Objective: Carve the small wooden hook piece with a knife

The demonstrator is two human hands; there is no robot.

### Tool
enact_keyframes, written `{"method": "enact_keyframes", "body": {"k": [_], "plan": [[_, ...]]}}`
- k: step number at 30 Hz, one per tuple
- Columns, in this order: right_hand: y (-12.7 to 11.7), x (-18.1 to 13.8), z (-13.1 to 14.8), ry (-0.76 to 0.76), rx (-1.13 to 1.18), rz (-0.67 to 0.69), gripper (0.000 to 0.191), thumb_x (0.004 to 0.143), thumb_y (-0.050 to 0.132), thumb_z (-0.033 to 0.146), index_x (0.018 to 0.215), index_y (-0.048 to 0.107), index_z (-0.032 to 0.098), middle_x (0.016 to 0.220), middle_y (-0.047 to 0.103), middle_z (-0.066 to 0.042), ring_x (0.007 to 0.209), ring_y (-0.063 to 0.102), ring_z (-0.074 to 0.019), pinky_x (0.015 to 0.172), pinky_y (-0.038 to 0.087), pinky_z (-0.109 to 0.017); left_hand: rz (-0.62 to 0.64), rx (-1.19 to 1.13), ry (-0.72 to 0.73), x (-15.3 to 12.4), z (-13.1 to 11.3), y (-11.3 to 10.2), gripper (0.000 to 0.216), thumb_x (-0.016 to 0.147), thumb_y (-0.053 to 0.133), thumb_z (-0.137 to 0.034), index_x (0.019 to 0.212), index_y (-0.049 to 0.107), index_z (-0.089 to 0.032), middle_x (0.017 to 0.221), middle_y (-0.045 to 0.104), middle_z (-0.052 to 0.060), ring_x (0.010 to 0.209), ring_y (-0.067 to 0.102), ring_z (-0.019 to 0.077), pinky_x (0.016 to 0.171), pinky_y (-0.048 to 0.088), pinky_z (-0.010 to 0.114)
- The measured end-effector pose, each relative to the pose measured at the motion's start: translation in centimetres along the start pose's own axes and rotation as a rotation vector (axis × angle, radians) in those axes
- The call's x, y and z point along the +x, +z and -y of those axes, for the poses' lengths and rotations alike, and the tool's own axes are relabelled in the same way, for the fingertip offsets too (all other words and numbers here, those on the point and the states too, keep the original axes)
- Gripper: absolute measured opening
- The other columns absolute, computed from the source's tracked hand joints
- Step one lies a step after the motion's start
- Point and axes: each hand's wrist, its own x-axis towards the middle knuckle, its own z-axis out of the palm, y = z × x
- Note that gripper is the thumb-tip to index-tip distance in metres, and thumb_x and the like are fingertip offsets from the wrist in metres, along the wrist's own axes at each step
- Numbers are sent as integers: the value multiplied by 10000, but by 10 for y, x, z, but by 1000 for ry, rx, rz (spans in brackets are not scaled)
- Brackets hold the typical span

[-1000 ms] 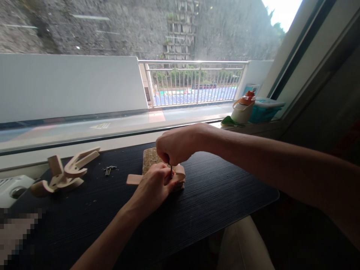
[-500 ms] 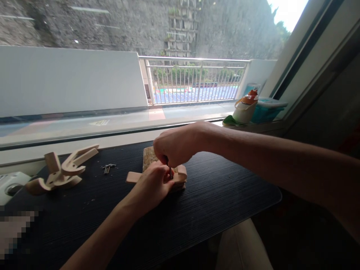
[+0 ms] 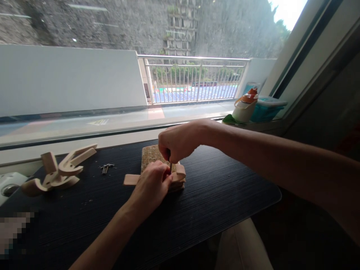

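Note:
A pale wooden piece [image 3: 180,173] lies across a cork block [image 3: 150,153] on the black table [image 3: 219,195]. My left hand [image 3: 152,187] is closed over the wooden piece and presses it down. My right hand [image 3: 177,142] is a fist just above it, gripping a thin dark metal tool [image 3: 170,165] that stands upright with its tip between my left fingers on the wood. The handle of the tool is hidden in the fist.
Several curved wooden parts [image 3: 60,172] lie at the table's left, with a small pile of screws [image 3: 105,167] beside them. A white object [image 3: 7,187] sits at the far left edge. A white jug [image 3: 244,107] and a teal box [image 3: 267,108] stand on the windowsill.
My right fist has risen slightly with the tool. The left hand stays on the wooden piece. The view has shifted a little.

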Motion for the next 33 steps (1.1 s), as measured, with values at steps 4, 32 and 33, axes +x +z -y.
{"method": "enact_keyframes", "body": {"k": [4, 32, 33], "plan": [[0, 2, -5, 11, 68, 38, 244, 691, 512, 121, 846, 690, 58, 735, 636, -38, 615, 483, -92, 524, 335, -228, 38, -8, 29, 3, 1, 0, 168, 774, 527, -179, 609, 495, -192, 753, 560, 28, 767, 519, 186, 694, 392, 300], [-16, -7, 28, 96, -196, 18, 331, 675, 584, 67, 996, 654, 116, 824, 626, -58, 784, 546, -201, 616, 396, -290, 17, 3, 5, 3, 0, 1, 148, 771, 522, -176, 624, 521, -181, 752, 590, 40, 755, 561, 187, 657, 388, 285], [-17, -8, 29, 73, -203, 13, 333, 675, 570, 51, 991, 654, 115, 818, 624, -55, 788, 544, -202, 614, 395, -287, 18, 4, 4, 3, -1, 0, 143, 770, 522, -178, 627, 527, -181, 755, 594, 41, 756, 564, 187, 653, 387, 282]]}}
